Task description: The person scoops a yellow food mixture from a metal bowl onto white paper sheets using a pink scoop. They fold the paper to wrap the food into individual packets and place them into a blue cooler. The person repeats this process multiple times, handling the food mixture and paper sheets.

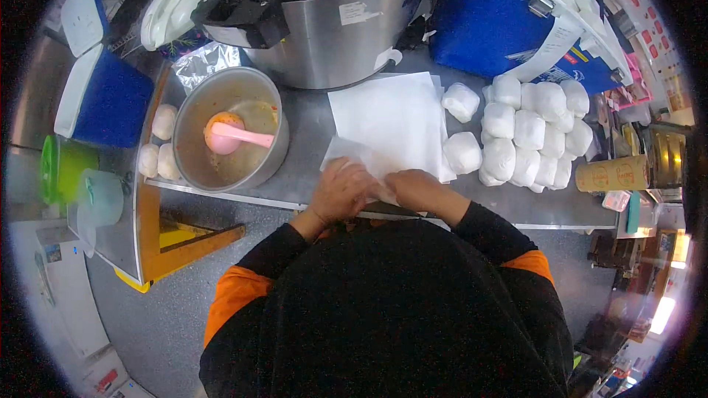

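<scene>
Near the front edge of the metal table, my left hand (344, 188) and my right hand (417, 190) both grip a sheet of thin white paper (359, 149). The sheet looks partly folded between them; whether anything lies inside it is hidden by my fingers. Beneath and beyond it lies a stack of white paper sheets (381, 99). Two paper-wrapped bundles, an upper one (461, 102) and a lower one (462, 153), sit along the stack's right side. Farther right, several similar white bundles (529, 129) are piled together.
Left of my hands stands a deep metal pot (271, 160) holding a pink ladle (243, 134). A large rice cooker (337, 38) with rice on its rim is behind the paper. Blue coolers stand at back right (481, 22) and left (110, 99). A paper cup (613, 173) lies at right.
</scene>
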{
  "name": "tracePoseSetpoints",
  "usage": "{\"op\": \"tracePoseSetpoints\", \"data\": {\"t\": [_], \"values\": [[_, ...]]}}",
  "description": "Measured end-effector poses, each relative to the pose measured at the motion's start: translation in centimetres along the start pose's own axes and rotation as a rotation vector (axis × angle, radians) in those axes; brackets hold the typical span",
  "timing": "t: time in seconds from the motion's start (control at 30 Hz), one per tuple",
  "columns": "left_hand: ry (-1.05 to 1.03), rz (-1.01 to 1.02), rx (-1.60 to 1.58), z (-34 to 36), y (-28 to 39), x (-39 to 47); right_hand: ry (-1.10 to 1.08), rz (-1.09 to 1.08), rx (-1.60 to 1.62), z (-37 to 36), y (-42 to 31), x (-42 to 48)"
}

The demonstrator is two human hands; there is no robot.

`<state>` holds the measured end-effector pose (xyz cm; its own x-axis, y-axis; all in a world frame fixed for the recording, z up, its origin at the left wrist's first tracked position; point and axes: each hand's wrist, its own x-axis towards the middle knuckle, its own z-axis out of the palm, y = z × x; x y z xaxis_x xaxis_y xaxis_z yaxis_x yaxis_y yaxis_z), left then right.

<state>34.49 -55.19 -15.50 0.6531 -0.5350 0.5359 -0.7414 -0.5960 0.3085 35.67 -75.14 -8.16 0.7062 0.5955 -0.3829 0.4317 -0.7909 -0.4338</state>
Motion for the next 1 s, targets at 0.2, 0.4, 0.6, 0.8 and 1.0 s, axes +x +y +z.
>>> {"op": "tracePoseSetpoints", "data": {"t": [0.2, 0.4, 0.6, 0.8, 1.0], "values": [[-0.238, 0.102, 0.214, -1.7, -3.2, 3.2, 0.105, 0.036, -0.041, 2.7, 0.5, -0.3], [-0.335, 0.004, -0.202, -0.1, -4.0, -0.6, 0.34, -0.09, -0.012, 4.4, 0.9, -2.6], [-0.393, 0.069, -0.211, -1.8, -4.5, -0.9, 0.448, -0.002, 0.019, 9.8, 4.2, -4.4], [-0.657, -0.179, -0.154, -1.3, -5.3, 0.8, 0.562, 0.295, 0.219, 8.7, 3.3, -2.9], [-0.683, -0.311, -0.166, 0.4, -5.0, 5.6, 0.568, 0.441, 0.064, 6.7, 3.4, -0.1]]}}
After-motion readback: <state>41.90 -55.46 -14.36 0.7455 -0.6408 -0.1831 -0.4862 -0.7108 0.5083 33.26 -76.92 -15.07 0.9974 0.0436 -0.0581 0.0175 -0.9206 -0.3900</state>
